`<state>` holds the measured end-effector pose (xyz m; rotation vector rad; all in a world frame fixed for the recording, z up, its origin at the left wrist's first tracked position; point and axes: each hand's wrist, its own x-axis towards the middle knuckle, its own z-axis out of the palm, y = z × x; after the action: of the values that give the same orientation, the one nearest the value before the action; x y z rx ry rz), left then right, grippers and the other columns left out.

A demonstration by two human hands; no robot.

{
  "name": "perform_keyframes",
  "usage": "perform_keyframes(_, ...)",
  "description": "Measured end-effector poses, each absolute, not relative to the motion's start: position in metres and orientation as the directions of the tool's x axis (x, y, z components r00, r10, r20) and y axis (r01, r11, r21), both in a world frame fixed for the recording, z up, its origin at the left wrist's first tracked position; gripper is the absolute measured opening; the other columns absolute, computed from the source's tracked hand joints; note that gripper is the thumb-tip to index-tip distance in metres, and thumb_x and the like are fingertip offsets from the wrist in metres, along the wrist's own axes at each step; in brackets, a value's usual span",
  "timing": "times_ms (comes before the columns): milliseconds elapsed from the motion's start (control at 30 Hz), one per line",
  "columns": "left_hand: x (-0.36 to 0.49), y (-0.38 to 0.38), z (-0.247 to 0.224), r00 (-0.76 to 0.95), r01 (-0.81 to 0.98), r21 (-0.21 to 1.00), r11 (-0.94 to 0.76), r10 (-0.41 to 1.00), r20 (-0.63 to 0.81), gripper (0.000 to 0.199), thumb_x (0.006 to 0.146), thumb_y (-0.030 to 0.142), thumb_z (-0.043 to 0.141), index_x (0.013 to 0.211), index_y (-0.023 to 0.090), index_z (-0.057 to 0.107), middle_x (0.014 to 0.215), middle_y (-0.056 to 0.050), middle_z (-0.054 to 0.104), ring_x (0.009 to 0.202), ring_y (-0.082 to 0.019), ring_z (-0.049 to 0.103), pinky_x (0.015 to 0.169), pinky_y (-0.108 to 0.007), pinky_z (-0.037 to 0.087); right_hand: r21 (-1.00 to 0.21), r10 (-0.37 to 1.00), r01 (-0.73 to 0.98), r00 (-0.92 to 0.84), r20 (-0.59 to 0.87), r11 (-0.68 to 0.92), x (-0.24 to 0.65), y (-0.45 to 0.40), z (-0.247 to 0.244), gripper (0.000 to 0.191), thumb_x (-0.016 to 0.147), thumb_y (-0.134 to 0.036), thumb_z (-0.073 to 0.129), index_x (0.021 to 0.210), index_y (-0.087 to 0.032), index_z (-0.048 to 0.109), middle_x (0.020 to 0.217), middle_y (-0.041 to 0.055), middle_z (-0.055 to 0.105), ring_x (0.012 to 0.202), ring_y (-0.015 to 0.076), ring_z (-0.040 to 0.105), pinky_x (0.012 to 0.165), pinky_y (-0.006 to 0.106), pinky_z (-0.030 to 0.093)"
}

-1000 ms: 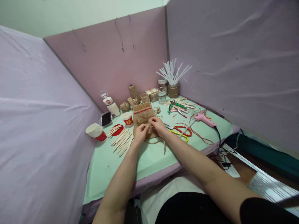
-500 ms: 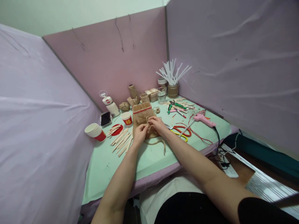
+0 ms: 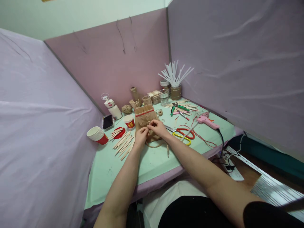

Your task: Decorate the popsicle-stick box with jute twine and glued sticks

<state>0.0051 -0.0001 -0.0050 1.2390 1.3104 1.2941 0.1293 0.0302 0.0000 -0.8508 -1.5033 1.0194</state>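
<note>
In front of me on the table stands a brown box-like craft piece (image 3: 144,119) with a red band along its open top. My left hand (image 3: 142,136) and my right hand (image 3: 157,128) meet at its near side, fingertips almost touching. Both are closed in a pinch on thin jute twine, whose loop shows a little above the fingers. A thicker length of jute cord (image 3: 155,146) curves below my hands, its end hanging toward the table's front. Just right of my right hand lie scissors (image 3: 182,133) with red and yellow handles.
Wooden sticks (image 3: 123,144), a red lid (image 3: 119,133) and paper cups (image 3: 97,135) lie to the left. On the right are a pink glue gun (image 3: 207,122) with its cord, green pliers (image 3: 180,107) and red string (image 3: 201,138). Jars and twine rolls line the back.
My right hand has shifted slightly left and down, bringing its fingertips against the left hand's. The raised twine loop has sunk lower. The jute cord below has moved a little.
</note>
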Motion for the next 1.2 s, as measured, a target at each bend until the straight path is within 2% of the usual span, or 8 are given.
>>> perform_keyframes(200, 0.006, -0.001, -0.003, -0.092, 0.011, 1.000, 0.015, 0.996, -0.014, 0.024, 0.070, 0.037, 0.060, 0.066, 0.014, 0.056, 0.046, 0.006, 0.043, 0.037, -0.003, 0.028, 0.039, -0.019, 0.015, -0.910, 0.889, 0.007, -0.216, 0.404, 0.415, 0.131, 0.027, 0.004, 0.016, 0.073, -0.031, 0.056, 0.069, -0.016, 0.060, 0.067, -0.0006, 0.059, 0.067, 0.0130, 0.054, 0.067, 0.026, 0.042)
perform_keyframes(300, 0.005, 0.000, -0.005, -0.113, 0.054, 0.998, -0.019, 0.993, 0.025, 0.024, 0.070, 0.036, 0.060, 0.062, 0.015, 0.054, 0.046, 0.005, 0.043, 0.038, -0.004, 0.029, 0.040, -0.019, 0.017, -0.920, 0.898, 0.026, -0.228, 0.375, 0.391, 0.130, 0.027, 0.004, 0.017, 0.072, -0.031, 0.058, 0.074, -0.016, 0.064, 0.075, 0.0020, 0.064, 0.072, 0.0142, 0.056, 0.071, 0.027, 0.042)
perform_keyframes(400, 0.004, 0.001, -0.008, -0.147, 0.145, 0.985, -0.091, 0.983, 0.112, 0.026, 0.070, 0.039, 0.061, 0.062, 0.015, 0.055, 0.049, 0.005, 0.046, 0.042, -0.005, 0.034, 0.042, -0.019, 0.023, -0.940, 0.914, 0.017, -0.239, 0.327, 0.341, 0.130, 0.029, 0.001, 0.019, 0.070, -0.030, 0.058, 0.080, -0.016, 0.065, 0.074, 0.0016, 0.064, 0.070, 0.0140, 0.055, 0.066, 0.026, 0.043)
perform_keyframes(600, 0.006, -0.004, -0.001, -0.084, 0.290, 0.936, -0.200, 0.969, 0.233, 0.026, 0.073, 0.040, 0.060, 0.070, 0.015, 0.061, 0.057, 0.002, 0.055, 0.054, -0.009, 0.047, 0.053, -0.021, 0.035, -0.956, 0.948, 0.029, -0.143, 0.284, 0.291, 0.131, 0.030, -0.002, 0.018, 0.070, -0.034, 0.057, 0.061, -0.018, 0.055, 0.057, -0.0030, 0.053, 0.061, 0.0124, 0.048, 0.058, 0.024, 0.038)
perform_keyframes(800, 0.010, -0.010, 0.008, -0.016, 0.310, 0.918, -0.247, 0.964, 0.265, 0.027, 0.074, 0.041, 0.059, 0.066, 0.015, 0.059, 0.056, 0.001, 0.055, 0.055, -0.010, 0.048, 0.057, -0.022, 0.037, -0.967, 0.961, -0.026, -0.111, 0.254, 0.252, 0.128, 0.027, -0.002, 0.023, 0.071, -0.037, 0.053, 0.058, -0.019, 0.050, 0.055, -0.0037, 0.049, 0.058, 0.0115, 0.043, 0.056, 0.023, 0.035)
perform_keyframes(1000, 0.012, -0.007, 0.004, 0.029, 0.306, 0.920, -0.244, 0.969, 0.247, 0.027, 0.074, 0.041, 0.059, 0.066, 0.015, 0.057, 0.053, 0.002, 0.053, 0.051, -0.009, 0.047, 0.054, -0.021, 0.036, -0.969, 0.969, -0.013, 0.045, 0.244, 0.245, 0.124, 0.030, -0.007, 0.019, 0.069, -0.032, 0.052, 0.056, -0.019, 0.047, 0.055, -0.0040, 0.047, 0.058, 0.0111, 0.042, 0.058, 0.024, 0.034)
perform_keyframes(1200, 0.012, -0.007, 0.000, -0.038, 0.250, 0.949, -0.192, 0.977, 0.207, 0.028, 0.073, 0.042, 0.060, 0.072, 0.014, 0.062, 0.056, 0.002, 0.055, 0.052, -0.009, 0.048, 0.054, -0.021, 0.036, -0.968, 0.967, -0.112, -0.099, 0.237, 0.225, 0.130, 0.031, -0.001, 0.021, 0.069, -0.038, 0.057, 0.063, -0.018, 0.055, 0.056, -0.0043, 0.049, 0.056, 0.0104, 0.043, 0.057, 0.024, 0.035)
